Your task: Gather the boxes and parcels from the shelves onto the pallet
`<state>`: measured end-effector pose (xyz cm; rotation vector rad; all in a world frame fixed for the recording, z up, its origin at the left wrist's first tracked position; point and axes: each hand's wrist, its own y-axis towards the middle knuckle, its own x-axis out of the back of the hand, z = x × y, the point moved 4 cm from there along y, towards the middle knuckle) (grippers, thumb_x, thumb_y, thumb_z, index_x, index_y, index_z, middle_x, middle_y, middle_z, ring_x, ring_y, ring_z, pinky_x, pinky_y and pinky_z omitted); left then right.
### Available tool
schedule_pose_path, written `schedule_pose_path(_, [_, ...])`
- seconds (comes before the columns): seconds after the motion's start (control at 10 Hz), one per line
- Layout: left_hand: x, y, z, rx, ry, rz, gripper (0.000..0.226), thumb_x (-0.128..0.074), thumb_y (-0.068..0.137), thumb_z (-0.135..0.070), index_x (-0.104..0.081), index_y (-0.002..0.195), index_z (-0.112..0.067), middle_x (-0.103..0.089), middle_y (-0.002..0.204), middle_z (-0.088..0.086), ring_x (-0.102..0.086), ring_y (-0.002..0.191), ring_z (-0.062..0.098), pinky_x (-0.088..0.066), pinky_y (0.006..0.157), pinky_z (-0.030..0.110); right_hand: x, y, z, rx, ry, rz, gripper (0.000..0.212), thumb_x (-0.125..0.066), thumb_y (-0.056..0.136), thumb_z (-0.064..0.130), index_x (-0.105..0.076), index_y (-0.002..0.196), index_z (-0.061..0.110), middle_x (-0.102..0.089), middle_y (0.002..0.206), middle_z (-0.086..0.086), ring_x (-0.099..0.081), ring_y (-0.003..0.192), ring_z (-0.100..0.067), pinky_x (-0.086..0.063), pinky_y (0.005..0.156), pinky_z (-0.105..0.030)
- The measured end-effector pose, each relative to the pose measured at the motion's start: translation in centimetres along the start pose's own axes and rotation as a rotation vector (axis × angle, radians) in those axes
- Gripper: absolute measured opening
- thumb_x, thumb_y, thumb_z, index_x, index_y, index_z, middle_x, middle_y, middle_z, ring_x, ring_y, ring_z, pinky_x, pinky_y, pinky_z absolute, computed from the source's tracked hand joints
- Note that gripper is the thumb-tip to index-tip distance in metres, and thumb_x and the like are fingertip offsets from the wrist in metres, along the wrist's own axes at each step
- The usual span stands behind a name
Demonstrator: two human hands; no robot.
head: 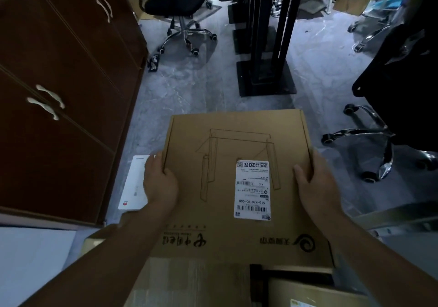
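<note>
A flat box (237,183) fills the lower centre of the frame, held between both hands: the left hand (159,183) grips its left edge, the right hand (315,183) its right edge, thumbs on top.

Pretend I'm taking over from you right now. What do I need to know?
Left hand: grips the left edge of the big cardboard box, thumb on top.
Right hand: grips the right edge the same way.
Things: the box, white label up, is over other cardboard boxes close to you. A flat white box lies beside the brown cabinet.
Done: this box is in hand.
Left: the pallet is not in view, so find it and set the box down. The white one probably comes next.
</note>
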<state>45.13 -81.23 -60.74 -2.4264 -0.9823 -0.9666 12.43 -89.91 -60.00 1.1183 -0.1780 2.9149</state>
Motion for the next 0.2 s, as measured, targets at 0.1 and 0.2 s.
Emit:
schedule_pose_path(0.1, [0.5, -2.4, -2.3, 0.009, -0.013, 0.078, 0.060, -0.044, 0.092, -0.005, -0.033, 0.148, -0.022, -0.039, 0.150, 0.006, -0.039, 0.135, 0.025, -0.036, 0.111, 0.046, 0.1, -1.7, 2.5, 0.077, -0.229, -0.001, 0.048, -0.056, 0.094, 0.024, -0.043, 0.137, 0.011, -0.038, 0.145, -0.008, -0.038, 0.131, -0.023, -0.037, 0.108, -0.038])
schedule_pose_path(0.2, [0.8, -5.7, -4.3, 0.004, -0.015, 0.199, 0.051, -0.047, 0.095, -0.014, -0.037, 0.145, -0.018, -0.047, 0.142, 0.012, -0.051, 0.122, 0.029, -0.045, 0.100, 0.045, -0.3, -4.1, 6.0, 0.058, -0.122, 0.119, 0.028, -0.055, 0.094, 0.028, -0.046, 0.117, 0.015, -0.045, 0.118, -0.004, -0.054, 0.099, -0.017, -0.056, 0.073, -0.028])
